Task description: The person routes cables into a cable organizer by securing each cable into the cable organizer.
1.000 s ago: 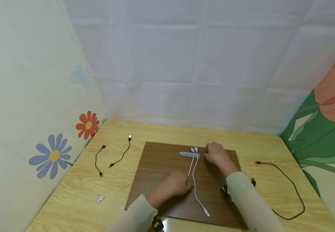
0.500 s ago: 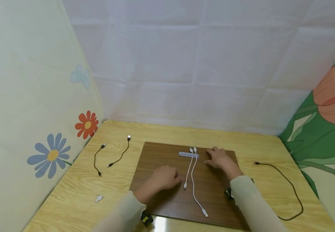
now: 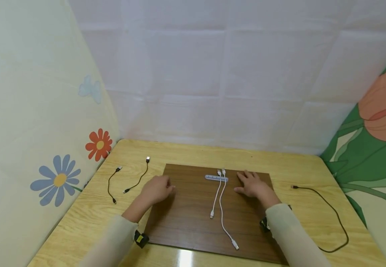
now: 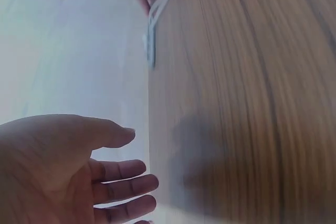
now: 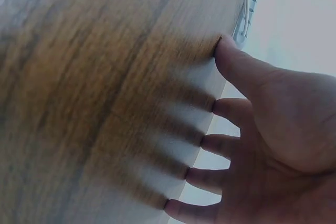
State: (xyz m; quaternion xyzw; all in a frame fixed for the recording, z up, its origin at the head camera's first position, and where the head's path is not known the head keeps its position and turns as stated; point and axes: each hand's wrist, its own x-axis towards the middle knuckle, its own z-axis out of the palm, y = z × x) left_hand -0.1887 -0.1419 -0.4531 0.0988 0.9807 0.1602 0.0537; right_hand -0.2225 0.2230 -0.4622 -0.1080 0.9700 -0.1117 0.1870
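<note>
Above the left side of a dark wood-grain board, my left hand is held with nothing in it; its fingers are relaxed in the left wrist view. My right hand rests its spread fingertips on the board, right of a pale blue cable holder. Two white USB cables cross the holder's right part, with plugs just beyond it. The shorter white cable ends mid-board, while the longer white cable runs toward the front edge. In the right wrist view the thumb lies near the holder.
Left of the board lie two short black cables, the outer black cable and the inner black cable. A long black cable curves on the yellow table at right, partly behind the right sleeve. White cloth hangs behind.
My left hand has let go of the shorter white cable's end and moved left across the board. The right hand has stayed in place, its fingers spreading flatter.
</note>
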